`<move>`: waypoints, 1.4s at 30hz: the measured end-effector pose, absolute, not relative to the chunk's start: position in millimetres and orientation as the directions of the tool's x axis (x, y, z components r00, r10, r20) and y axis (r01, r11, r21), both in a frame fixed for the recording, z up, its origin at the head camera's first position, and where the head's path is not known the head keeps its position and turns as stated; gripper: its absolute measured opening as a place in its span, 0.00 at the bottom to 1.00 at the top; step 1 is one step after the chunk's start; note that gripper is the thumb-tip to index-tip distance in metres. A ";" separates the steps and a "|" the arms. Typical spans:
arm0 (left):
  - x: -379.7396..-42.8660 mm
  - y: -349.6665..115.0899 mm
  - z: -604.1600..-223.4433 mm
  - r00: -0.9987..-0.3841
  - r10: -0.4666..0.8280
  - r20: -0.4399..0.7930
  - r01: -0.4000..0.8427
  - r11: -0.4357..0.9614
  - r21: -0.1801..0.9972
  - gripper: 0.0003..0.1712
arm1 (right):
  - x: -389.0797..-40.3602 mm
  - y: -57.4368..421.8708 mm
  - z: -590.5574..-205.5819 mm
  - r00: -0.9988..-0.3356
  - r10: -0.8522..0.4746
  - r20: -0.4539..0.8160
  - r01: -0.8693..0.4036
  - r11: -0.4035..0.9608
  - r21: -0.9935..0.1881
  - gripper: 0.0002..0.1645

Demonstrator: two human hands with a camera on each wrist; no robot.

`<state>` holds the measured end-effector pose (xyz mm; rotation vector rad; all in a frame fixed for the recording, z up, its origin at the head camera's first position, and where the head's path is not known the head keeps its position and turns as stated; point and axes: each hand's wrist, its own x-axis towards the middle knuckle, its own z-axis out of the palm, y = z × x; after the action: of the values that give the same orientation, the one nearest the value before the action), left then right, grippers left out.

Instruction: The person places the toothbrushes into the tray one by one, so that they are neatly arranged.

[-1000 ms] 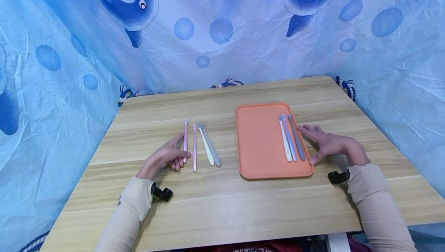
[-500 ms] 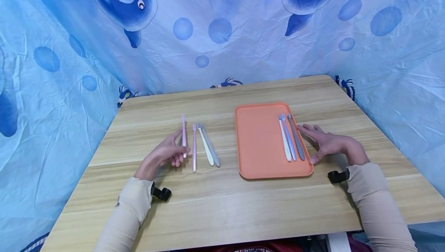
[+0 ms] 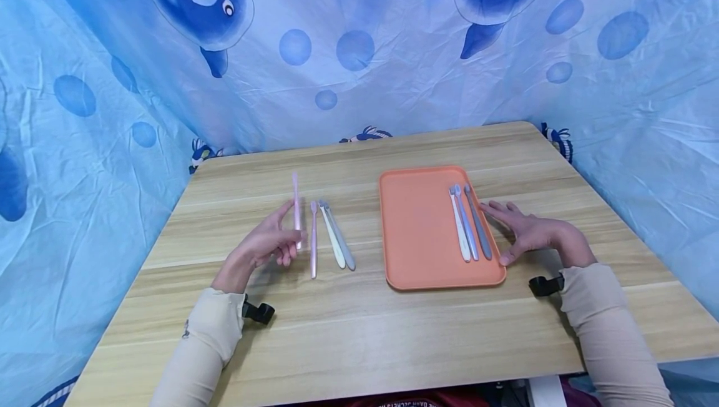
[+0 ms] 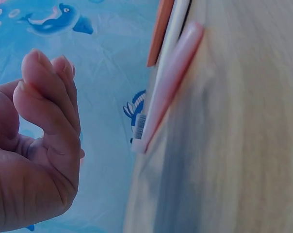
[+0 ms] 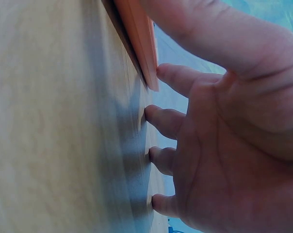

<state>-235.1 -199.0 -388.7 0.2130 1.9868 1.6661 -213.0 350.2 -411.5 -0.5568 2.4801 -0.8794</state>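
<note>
My left hand [image 3: 265, 241] pinches a pink toothbrush [image 3: 296, 210] between thumb and forefinger, its head pointing away from me, raised over the table. A second pink toothbrush [image 3: 314, 241] lies just right of it; the left wrist view shows this lying toothbrush [image 4: 173, 73] with its bristles, while the held one is out of sight there. Beside it a white toothbrush [image 3: 334, 236] and a grey toothbrush [image 3: 342, 236] lie close together. With its fingers spread, my right hand [image 3: 530, 232] touches the right edge of the orange tray [image 3: 415, 226]; its other fingertips [image 5: 161, 160] rest on the table.
White [image 3: 460, 229], purple [image 3: 469, 229] and dark grey [image 3: 480, 232] toothbrushes lie along the tray's right side. The wooden table [image 3: 359, 332] ends at a blue dolphin-print curtain [image 3: 393, 101] behind. Each wrist wears a small black camera.
The left hand has lifted the leftmost pink toothbrush off the table and moved it slightly away from me. The right hand and tray have stayed still.
</note>
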 end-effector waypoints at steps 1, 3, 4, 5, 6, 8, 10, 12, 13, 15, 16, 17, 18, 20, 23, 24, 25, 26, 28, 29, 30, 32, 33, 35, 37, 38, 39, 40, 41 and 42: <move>-234.6 -198.1 -387.2 -0.845 0.448 -0.293 -0.212 0.223 0.952 0.56 | -212.8 350.1 -411.4 -0.818 -0.507 -0.274 -0.221 0.714 -0.664 0.76; -233.5 -195.9 -384.3 -0.844 0.453 -0.289 -0.208 0.221 0.953 0.56 | -212.4 349.8 -411.0 -0.816 -0.509 -0.273 -0.219 0.710 -0.669 0.76; -232.9 -194.6 -382.8 -0.844 0.452 -0.290 -0.208 0.222 0.953 0.57 | -212.2 349.8 -411.0 -0.816 -0.510 -0.272 -0.221 0.710 -0.668 0.76; -232.4 -193.2 -381.4 -0.844 0.452 -0.289 -0.207 0.223 0.953 0.57 | -212.1 349.7 -411.0 -0.815 -0.511 -0.272 -0.221 0.709 -0.669 0.76; -231.9 -191.8 -380.0 -0.844 0.452 -0.289 -0.205 0.226 0.952 0.57 | -211.9 349.7 -411.0 -0.815 -0.511 -0.273 -0.220 0.710 -0.669 0.76; -230.8 -188.5 -377.2 -0.846 0.449 -0.288 -0.199 0.235 0.951 0.58 | -212.0 349.5 -411.1 -0.816 -0.509 -0.273 -0.218 0.709 -0.670 0.76; -230.0 -185.3 -374.7 -0.848 0.446 -0.286 -0.192 0.244 0.951 0.58 | -212.2 349.7 -411.4 -0.817 -0.508 -0.273 -0.219 0.712 -0.668 0.76; -229.1 -182.2 -372.1 -0.849 0.449 -0.280 -0.183 0.247 0.952 0.57 | -212.4 349.8 -411.3 -0.818 -0.506 -0.273 -0.218 0.712 -0.668 0.76; -228.5 -180.5 -370.7 -0.849 0.451 -0.276 -0.180 0.246 0.953 0.57 | -212.6 349.9 -411.3 -0.818 -0.506 -0.273 -0.218 0.712 -0.667 0.77; -227.3 -177.6 -368.5 -0.845 0.465 -0.263 -0.169 0.235 0.957 0.56 | -212.5 350.0 -411.3 -0.818 -0.507 -0.273 -0.219 0.712 -0.667 0.77; -226.4 -175.9 -366.9 -0.843 0.472 -0.257 -0.164 0.229 0.959 0.56 | -212.5 350.0 -411.1 -0.817 -0.507 -0.273 -0.219 0.713 -0.667 0.77; -225.7 -174.5 -365.8 -0.840 0.482 -0.249 -0.158 0.221 0.962 0.56 | -212.5 350.1 -411.1 -0.817 -0.508 -0.273 -0.220 0.713 -0.666 0.77; -224.9 -172.7 -364.6 -0.837 0.491 -0.241 -0.153 0.213 0.965 0.56 | -212.5 350.2 -411.1 -0.817 -0.508 -0.273 -0.221 0.713 -0.666 0.77; -223.6 -169.5 -362.7 -0.830 0.508 -0.231 -0.145 0.204 0.968 0.57 | -212.5 350.4 -411.1 -0.817 -0.507 -0.273 -0.220 0.714 -0.665 0.77; -222.4 -163.7 -360.5 -0.821 0.524 -0.226 -0.145 0.193 0.971 0.57 | -212.6 350.3 -411.0 -0.819 -0.502 -0.276 -0.215 0.716 -0.664 0.77; -222.0 -161.4 -359.9 -0.821 0.525 -0.227 -0.146 0.191 0.971 0.57 | -212.7 350.2 -410.9 -0.820 -0.500 -0.277 -0.213 0.717 -0.664 0.76; -221.7 -159.3 -359.4 -0.820 0.526 -0.226 -0.146 0.189 0.971 0.57 | -212.6 350.1 -411.0 -0.821 -0.499 -0.277 -0.212 0.717 -0.664 0.76; -221.5 -157.1 -359.0 -0.820 0.526 -0.225 -0.145 0.189 0.971 0.57 | -212.6 350.0 -410.9 -0.821 -0.498 -0.278 -0.211 0.718 -0.663 0.76; -221.2 -152.6 -358.6 -0.821 0.526 -0.224 -0.142 0.191 0.971 0.57 | -212.6 350.1 -411.2 -0.821 -0.499 -0.277 -0.213 0.718 -0.662 0.77; -220.9 -150.3 -358.0 -0.821 0.525 -0.222 -0.139 0.193 0.971 0.58 | -212.6 350.3 -411.3 -0.821 -0.499 -0.277 -0.214 0.719 -0.661 0.77; -220.6 -148.2 -357.4 -0.822 0.526 -0.219 -0.134 0.195 0.972 0.58 | -212.6 350.5 -411.4 -0.821 -0.500 -0.276 -0.216 0.719 -0.660 0.77; -220.1 -144.1 -356.3 -0.822 0.527 -0.216 -0.130 0.196 0.972 0.58 | -212.7 350.8 -411.6 -0.821 -0.500 -0.275 -0.217 0.719 -0.660 0.77; -219.8 -142.2 -355.7 -0.822 0.528 -0.214 -0.128 0.196 0.972 0.58 | -212.7 350.9 -411.7 -0.822 -0.500 -0.274 -0.217 0.719 -0.660 0.76; -219.2 -138.9 -354.4 -0.821 0.530 -0.211 -0.128 0.189 0.973 0.57 | -212.8 350.8 -411.5 -0.822 -0.501 -0.272 -0.219 0.718 -0.660 0.76; -219.2 -135.5 -354.1 -0.818 0.537 -0.208 -0.129 0.181 0.975 0.57 | -212.6 350.3 -411.2 -0.820 -0.506 -0.269 -0.225 0.715 -0.662 0.76; -219.2 -133.7 -354.0 -0.816 0.540 -0.205 -0.128 0.176 0.976 0.57 | -212.4 350.0 -411.1 -0.818 -0.510 -0.266 -0.227 0.712 -0.664 0.76; -219.3 -131.9 -353.9 -0.814 0.544 -0.203 -0.128 0.173 0.977 0.57 | -212.3 349.7 -410.9 -0.816 -0.514 -0.264 -0.231 0.709 -0.666 0.76; -219.4 -129.9 -353.8 -0.811 0.548 -0.203 -0.128 0.172 0.977 0.57 | -212.2 349.5 -411.0 -0.814 -0.518 -0.263 -0.235 0.708 -0.667 0.76; -219.6 -128.0 -353.8 -0.809 0.552 -0.202 -0.127 0.171 0.977 0.57 | -212.1 349.2 -410.9 -0.812 -0.521 -0.262 -0.238 0.707 -0.666 0.76; -219.7 -126.0 -353.7 -0.807 0.556 -0.202 -0.127 0.170 0.977 0.57 | -212.0 348.9 -410.8 -0.811 -0.524 -0.261 -0.241 0.705 -0.667 0.76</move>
<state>-219.7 -126.0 -353.7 0.4035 1.9238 1.6860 -212.0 348.9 -410.8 -0.5891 2.4774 -0.8822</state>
